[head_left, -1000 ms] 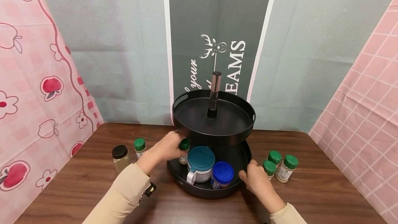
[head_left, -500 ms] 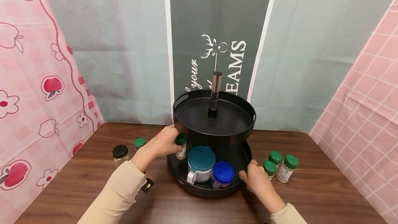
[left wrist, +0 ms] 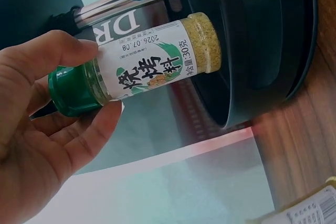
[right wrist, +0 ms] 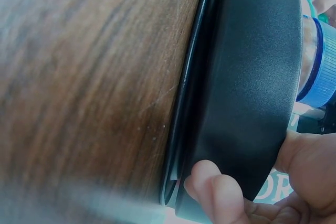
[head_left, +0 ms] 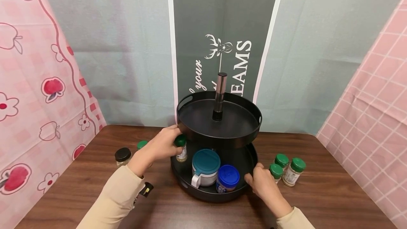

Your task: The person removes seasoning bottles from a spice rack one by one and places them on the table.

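In the head view my left hand [head_left: 163,145] grips a small spice jar [head_left: 182,154] by its green cap, inside the left part of the lower round black tray [head_left: 210,197]. The left wrist view shows thumb and fingers around the cap of the jar [left wrist: 152,61], with yellowish powder in its clear base, which overlaps the tray wall. My right hand [head_left: 263,185] pinches the lower tray's right wall; in the right wrist view its thumb is at the rim and its fingers lie along the outer wall. A white container with a teal lid [head_left: 206,162] and a blue-lidded jar [head_left: 228,177] stand in that tray.
An upper black tray [head_left: 197,126] with a central post [head_left: 220,93] sits close above both hands' work. Green-capped jars [head_left: 291,174] stand right of the turntable. A black-lidded jar [head_left: 122,155] and another green-capped jar [head_left: 142,145] stand left, near my left forearm.
My left hand has moved left with the spice jar, away from the teal-lidded container toward the lower tray's left edge. The right hand has stayed in place on the tray.
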A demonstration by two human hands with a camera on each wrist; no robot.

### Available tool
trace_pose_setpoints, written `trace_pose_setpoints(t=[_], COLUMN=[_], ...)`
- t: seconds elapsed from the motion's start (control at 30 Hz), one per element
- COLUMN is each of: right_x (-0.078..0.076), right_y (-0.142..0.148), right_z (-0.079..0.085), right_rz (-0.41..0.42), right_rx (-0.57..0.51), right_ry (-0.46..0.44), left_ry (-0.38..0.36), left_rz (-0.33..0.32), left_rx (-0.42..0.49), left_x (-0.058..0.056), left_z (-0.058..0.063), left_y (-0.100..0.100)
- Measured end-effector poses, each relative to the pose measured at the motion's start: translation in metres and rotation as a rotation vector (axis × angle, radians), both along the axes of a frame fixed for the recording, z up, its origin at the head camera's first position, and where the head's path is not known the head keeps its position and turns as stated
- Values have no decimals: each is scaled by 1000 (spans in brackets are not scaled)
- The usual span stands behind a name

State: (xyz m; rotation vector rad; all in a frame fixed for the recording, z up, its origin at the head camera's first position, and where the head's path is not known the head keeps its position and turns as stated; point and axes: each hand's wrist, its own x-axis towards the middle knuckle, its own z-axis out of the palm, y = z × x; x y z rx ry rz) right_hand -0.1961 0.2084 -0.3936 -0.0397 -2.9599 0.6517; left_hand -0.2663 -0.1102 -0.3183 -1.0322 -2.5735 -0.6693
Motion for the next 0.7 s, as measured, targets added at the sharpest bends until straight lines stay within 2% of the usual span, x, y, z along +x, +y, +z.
trace_pose_setpoints(t=[0.43,0.7], right_x=[0,-1], right_y=[0,0], right_z=[1,0], right_rz=[-8,2], right_rx=[-4,1], right_ry=[-17,7], left_ry=[-49,-28], left_rz=[33,76], left_rx=[25,46], left_x=[7,8], left_z=[8,11], left_y=[-22,-36])
